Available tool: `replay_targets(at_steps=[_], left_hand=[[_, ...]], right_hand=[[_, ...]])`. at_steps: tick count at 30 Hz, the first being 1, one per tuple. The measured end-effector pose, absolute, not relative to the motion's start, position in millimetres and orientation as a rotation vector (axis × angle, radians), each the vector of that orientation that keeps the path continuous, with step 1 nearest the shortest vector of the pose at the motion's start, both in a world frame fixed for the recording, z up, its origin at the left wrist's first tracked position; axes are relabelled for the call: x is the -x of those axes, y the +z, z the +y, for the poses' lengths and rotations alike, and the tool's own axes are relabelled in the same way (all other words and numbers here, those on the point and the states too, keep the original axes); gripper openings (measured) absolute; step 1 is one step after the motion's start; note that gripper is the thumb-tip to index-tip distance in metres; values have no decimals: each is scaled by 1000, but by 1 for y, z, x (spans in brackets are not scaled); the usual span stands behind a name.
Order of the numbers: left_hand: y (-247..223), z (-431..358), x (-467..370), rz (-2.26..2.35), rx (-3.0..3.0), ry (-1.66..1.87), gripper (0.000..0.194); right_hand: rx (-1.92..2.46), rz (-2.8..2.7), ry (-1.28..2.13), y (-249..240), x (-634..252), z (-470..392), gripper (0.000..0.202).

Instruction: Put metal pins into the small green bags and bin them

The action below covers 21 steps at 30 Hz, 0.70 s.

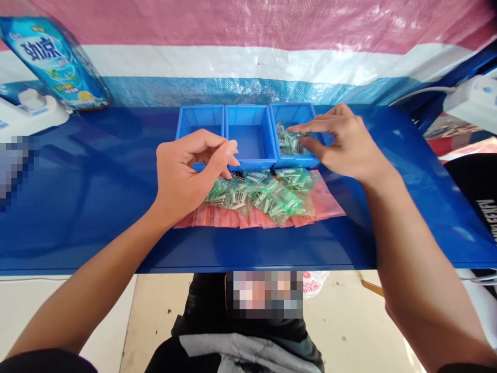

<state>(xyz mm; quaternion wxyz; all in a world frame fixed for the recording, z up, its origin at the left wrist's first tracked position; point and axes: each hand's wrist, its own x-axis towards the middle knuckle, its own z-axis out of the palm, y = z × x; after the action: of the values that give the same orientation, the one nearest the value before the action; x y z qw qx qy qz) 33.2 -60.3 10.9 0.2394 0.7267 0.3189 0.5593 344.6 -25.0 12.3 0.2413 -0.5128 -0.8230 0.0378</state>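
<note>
My left hand (196,171) hovers in front of the left blue bin (201,115), over the left end of a pile of small bags. Its thumb and fingers are pinched together; whether anything sits between them cannot be seen. My right hand (344,140) reaches over the right blue bin (297,161), index finger and thumb apart. Just under those fingertips lie clear packets (290,141) inside that bin. The pile consists of several green-tinted bags (277,199) holding pale plugs and metal screws. Beneath them, pinkish zip bags with red strips (328,202) are fanned out.
Between the outer bins stands the middle blue bin (250,163). All sit on a blue table (248,251). A blue detergent pouch (58,67) and a white device (34,114) are at left. A striped tarp (248,62) hangs behind; a white box with a cable (471,103) is at right.
</note>
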Motion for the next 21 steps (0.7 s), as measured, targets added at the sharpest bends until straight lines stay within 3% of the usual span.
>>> replay_targets(at_steps=[9, 16, 21], left_hand=[[11, -61, -33, 921, -2003, 1497, 16], [10, -60, -32, 895, -2020, 1511, 15], [11, -60, -32, 886, -2024, 1520, 16]], right_hand=[[1558, -2239, -172, 7, -345, -20, 34], [1570, -2036, 65, 21, -338, -28, 32], [1400, -1915, 311, 18, -341, -24, 15]])
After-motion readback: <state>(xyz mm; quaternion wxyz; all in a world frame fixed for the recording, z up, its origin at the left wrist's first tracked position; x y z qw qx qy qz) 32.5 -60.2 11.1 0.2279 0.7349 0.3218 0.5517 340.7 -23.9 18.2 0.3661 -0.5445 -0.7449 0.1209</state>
